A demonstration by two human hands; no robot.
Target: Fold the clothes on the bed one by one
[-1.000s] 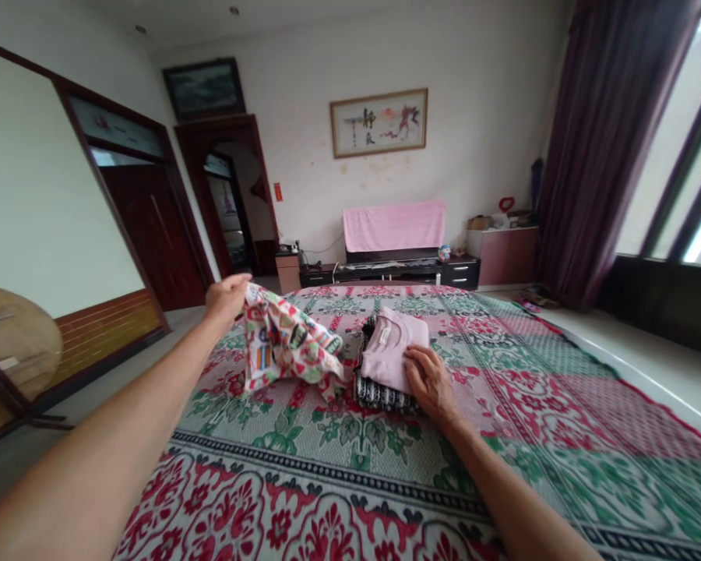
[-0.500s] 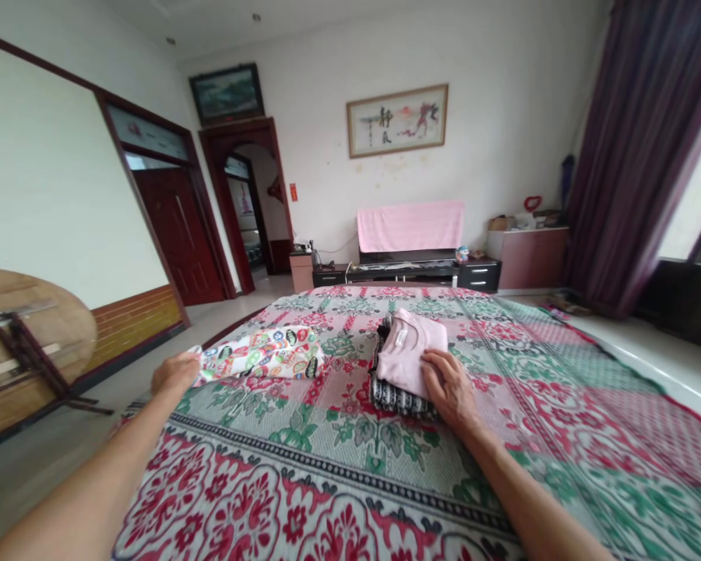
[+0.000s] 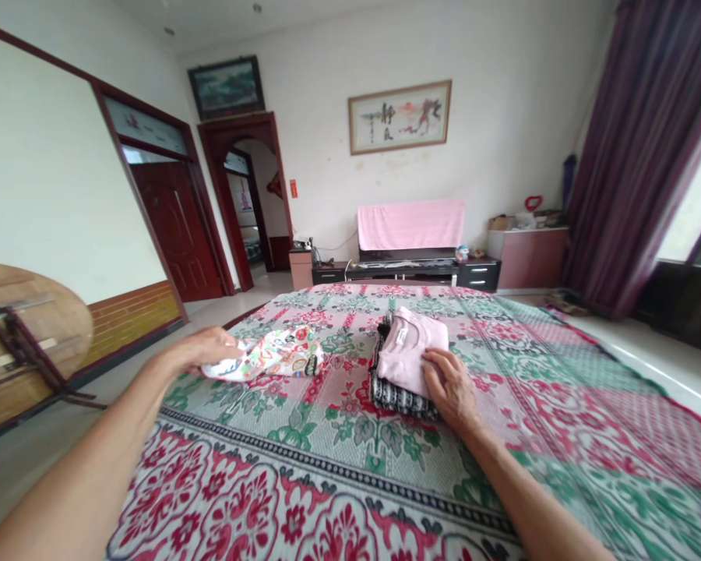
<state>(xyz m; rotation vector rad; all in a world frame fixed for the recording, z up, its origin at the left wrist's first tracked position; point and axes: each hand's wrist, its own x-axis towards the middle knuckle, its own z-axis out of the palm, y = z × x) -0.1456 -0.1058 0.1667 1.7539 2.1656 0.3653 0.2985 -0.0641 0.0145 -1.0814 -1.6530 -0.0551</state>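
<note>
Pink shirt (landmark): a folded pale-pink fabric shirt (image 3: 412, 351), neckline upward, on a folded black-and-white patterned textile (image 3: 394, 393).
Right hand: my right hand (image 3: 452, 387) lies over the shirt's right edge, fingers spread loosely, gripping nothing; probably a steadying rest.
Printed cloth: a crumpled white fabric piece with multicoloured motifs (image 3: 283, 354), left of the shirt and apart from it, presumably for working room.
Left hand: my left hand (image 3: 207, 348) touches the cloth's far-left end; whether the fingers pinch it, I cannot tell.
Bedspread: red, green and white floral woven cover (image 3: 327, 467) beneath the shirt, its near edge cut off.
Obscured: left fingertips; the cloth's outline; most of the textile.
</note>
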